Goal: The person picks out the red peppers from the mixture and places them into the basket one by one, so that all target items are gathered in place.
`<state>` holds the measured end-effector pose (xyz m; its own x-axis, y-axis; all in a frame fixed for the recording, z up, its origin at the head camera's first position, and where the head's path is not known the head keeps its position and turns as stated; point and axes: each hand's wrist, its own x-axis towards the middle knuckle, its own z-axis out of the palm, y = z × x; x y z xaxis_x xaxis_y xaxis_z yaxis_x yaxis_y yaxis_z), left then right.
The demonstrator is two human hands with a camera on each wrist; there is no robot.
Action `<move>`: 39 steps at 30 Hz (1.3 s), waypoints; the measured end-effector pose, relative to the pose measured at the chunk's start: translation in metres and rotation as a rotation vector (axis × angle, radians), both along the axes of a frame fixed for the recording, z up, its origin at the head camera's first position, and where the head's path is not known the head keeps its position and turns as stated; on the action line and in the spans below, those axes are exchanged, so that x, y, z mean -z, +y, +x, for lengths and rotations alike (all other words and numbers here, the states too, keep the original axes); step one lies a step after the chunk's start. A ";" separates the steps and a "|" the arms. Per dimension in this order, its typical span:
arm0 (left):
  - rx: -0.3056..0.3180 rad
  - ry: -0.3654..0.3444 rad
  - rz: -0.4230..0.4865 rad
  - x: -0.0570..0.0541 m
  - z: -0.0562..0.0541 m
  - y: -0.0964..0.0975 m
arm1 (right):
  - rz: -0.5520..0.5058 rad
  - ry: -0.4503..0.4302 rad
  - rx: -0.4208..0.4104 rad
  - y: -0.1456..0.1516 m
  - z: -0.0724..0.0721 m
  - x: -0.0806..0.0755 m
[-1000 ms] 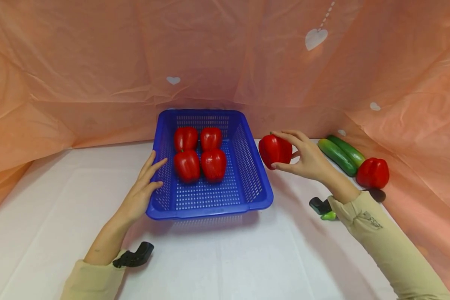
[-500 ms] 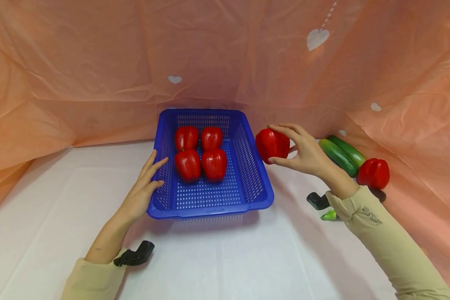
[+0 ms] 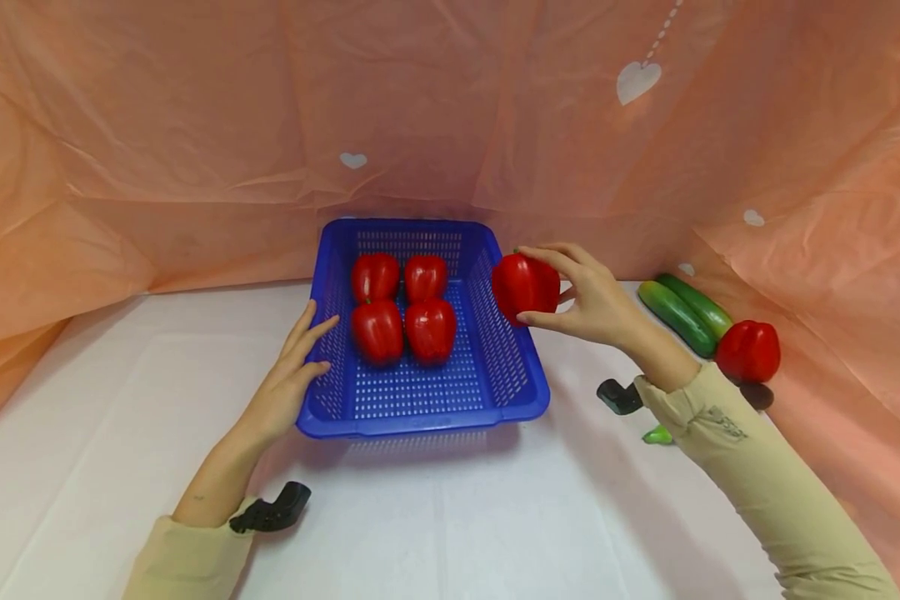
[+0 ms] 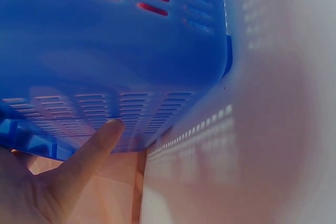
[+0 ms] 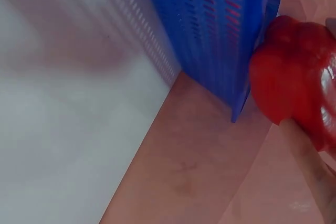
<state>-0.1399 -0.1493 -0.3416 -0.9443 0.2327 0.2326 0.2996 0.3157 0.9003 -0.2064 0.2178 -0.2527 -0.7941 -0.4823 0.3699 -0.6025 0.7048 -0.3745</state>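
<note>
Head view, right hand: the right hand [image 3: 581, 304] is pinching a glossy red, blocky bell pepper [image 3: 525, 287] between thumb and fingers, a narrow grip at the pepper's width.
Head view, held pepper: it is hanging at the right rim of a blue, perforated plastic basket [image 3: 427, 426]; whether it is touching that rim is unclear.
Head view, left hand: the left hand [image 3: 285, 379] is spreading its straight fingers at the basket's left rim.
Head view, basket load: four glossy red bell peppers [image 3: 378, 332] are sitting in two rows, nearer the far left corner than the near right.
Head view, right edge: two long green cucumbers [image 3: 678, 317] and a loose red bell pepper [image 3: 748, 352] are lying toward the far right corner of the white surface [image 3: 435, 517].
Left wrist view, basket wall: one digit is showing before the slotted side; its pressure is impossible to tell.
Right wrist view, pepper skin: the shine is suggesting a slippery, fairly stiff shell, probably light for its bulk, and likely to bruise or crack if squeezed hard.
Right wrist view, best hold: the rounded sides are offering the surest grip, thumb opposing fingers; the stem is looking too short to carry by.
</note>
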 end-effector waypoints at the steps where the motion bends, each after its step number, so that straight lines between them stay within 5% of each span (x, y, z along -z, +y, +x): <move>1: 0.000 -0.001 0.000 0.000 0.000 0.000 | -0.001 -0.003 -0.004 -0.002 0.000 -0.001; 20: 0.024 0.011 -0.020 -0.004 -0.001 0.005 | 0.017 -0.166 -0.082 -0.040 0.003 0.001; 39: 0.007 0.010 -0.028 -0.001 -0.003 0.000 | 0.162 -0.149 -0.169 -0.072 0.005 0.001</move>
